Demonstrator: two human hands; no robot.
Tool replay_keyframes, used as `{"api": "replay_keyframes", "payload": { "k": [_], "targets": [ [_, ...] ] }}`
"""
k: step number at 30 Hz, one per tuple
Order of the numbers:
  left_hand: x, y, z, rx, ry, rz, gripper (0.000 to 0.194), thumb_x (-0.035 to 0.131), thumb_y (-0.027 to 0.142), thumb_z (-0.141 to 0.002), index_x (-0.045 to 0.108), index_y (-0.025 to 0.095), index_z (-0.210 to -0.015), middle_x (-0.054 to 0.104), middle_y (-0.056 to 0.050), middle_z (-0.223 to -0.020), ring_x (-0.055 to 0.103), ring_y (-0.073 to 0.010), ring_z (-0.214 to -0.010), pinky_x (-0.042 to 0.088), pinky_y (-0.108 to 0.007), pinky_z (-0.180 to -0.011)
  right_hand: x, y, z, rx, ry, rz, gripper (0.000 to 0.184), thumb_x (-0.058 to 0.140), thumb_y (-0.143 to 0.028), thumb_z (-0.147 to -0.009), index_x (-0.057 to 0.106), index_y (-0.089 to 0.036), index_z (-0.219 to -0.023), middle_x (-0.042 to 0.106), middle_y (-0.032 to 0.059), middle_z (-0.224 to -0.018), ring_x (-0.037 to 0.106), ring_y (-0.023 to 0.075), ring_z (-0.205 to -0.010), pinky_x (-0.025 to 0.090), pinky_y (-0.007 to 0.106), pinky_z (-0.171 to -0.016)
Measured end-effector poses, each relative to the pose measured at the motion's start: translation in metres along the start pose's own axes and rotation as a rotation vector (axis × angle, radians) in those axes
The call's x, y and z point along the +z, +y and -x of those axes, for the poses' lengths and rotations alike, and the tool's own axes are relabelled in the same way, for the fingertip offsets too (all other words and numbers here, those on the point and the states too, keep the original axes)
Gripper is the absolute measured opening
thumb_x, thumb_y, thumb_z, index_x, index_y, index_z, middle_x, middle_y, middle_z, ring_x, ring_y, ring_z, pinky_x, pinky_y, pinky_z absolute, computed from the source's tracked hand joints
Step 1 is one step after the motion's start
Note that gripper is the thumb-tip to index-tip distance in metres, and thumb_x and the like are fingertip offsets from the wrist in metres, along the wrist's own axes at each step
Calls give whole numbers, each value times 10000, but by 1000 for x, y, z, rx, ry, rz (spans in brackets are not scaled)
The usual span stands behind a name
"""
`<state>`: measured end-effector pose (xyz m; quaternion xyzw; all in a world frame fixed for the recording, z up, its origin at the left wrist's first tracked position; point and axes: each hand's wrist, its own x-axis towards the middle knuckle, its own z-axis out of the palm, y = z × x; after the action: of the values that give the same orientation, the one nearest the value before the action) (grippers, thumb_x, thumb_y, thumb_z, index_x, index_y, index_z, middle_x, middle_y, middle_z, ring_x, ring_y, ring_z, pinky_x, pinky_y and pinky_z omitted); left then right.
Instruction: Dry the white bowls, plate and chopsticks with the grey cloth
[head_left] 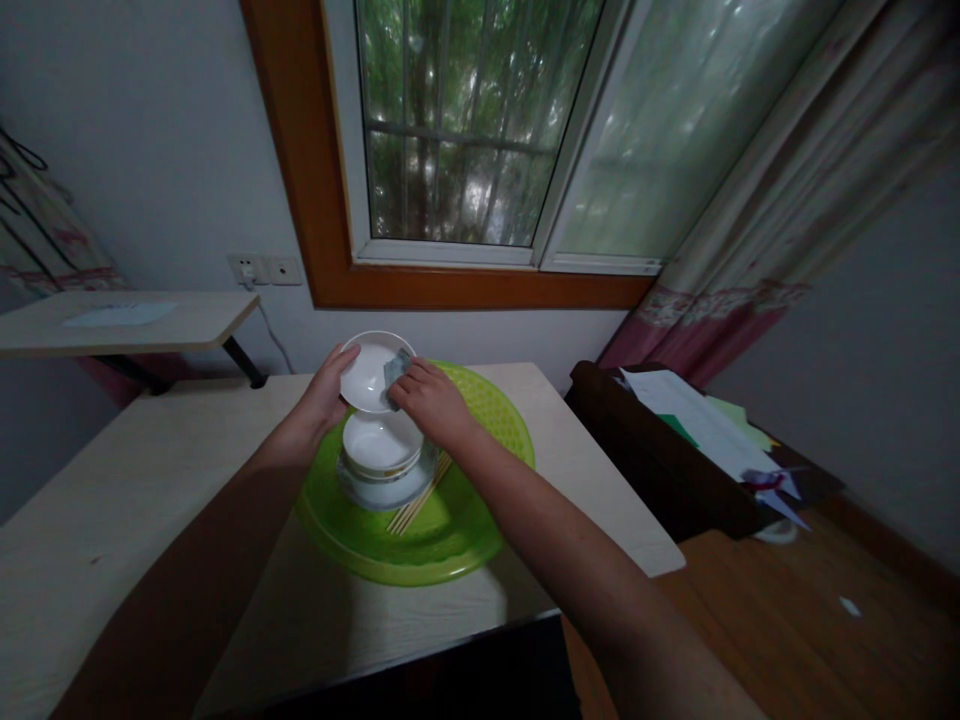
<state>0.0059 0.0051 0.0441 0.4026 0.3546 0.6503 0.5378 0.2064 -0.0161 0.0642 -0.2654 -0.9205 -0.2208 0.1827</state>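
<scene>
A white bowl [365, 372] is tilted toward me above the stack, gripped at its left rim by my left hand [326, 388]. My right hand [431, 395] pinches a grey-green cloth [394, 371] against the inside of that bowl, on its right side. Just below, stacked white bowls [381, 440] rest on pale plates [386, 488]. Several light wooden chopsticks [409, 508] lie beside the plates on the right. All of these stand in a round bright-green tray [457, 545]. My left fingers behind the bowl are hidden.
The tray sits on a pale wooden table [165, 450]. A raised shelf [127, 318] stands at the left back, near a wall socket [262, 270]. Beyond the table's right edge is a dark brown piece of furniture [652, 460] with papers [697, 430] on it. A window [465, 130] is ahead.
</scene>
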Motion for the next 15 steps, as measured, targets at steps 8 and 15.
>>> {"api": "replay_keyframes", "payload": {
  "k": [8,15],
  "targets": [
    [0,-9,-5,158,-7,-52,446,682,491,-865,580,207,-1193,725,-78,-1073,705,-236,-983,575,-364,-860,4,-19,-3,90,-87,-76,172,513,-193,-1016,660,-145,-1092,718,133,-1068,618,265,-1061,482,415,-950],
    [2,-6,1,207,0,-152,468,648,505,-892,580,243,-1274,671,-96,-1258,654,-250,-1140,537,-370,-956,18,-31,3,-38,5,-203,676,494,-511,-1013,394,-62,-1509,495,210,-1520,519,295,-1335,424,422,-1129]
  ]
}}
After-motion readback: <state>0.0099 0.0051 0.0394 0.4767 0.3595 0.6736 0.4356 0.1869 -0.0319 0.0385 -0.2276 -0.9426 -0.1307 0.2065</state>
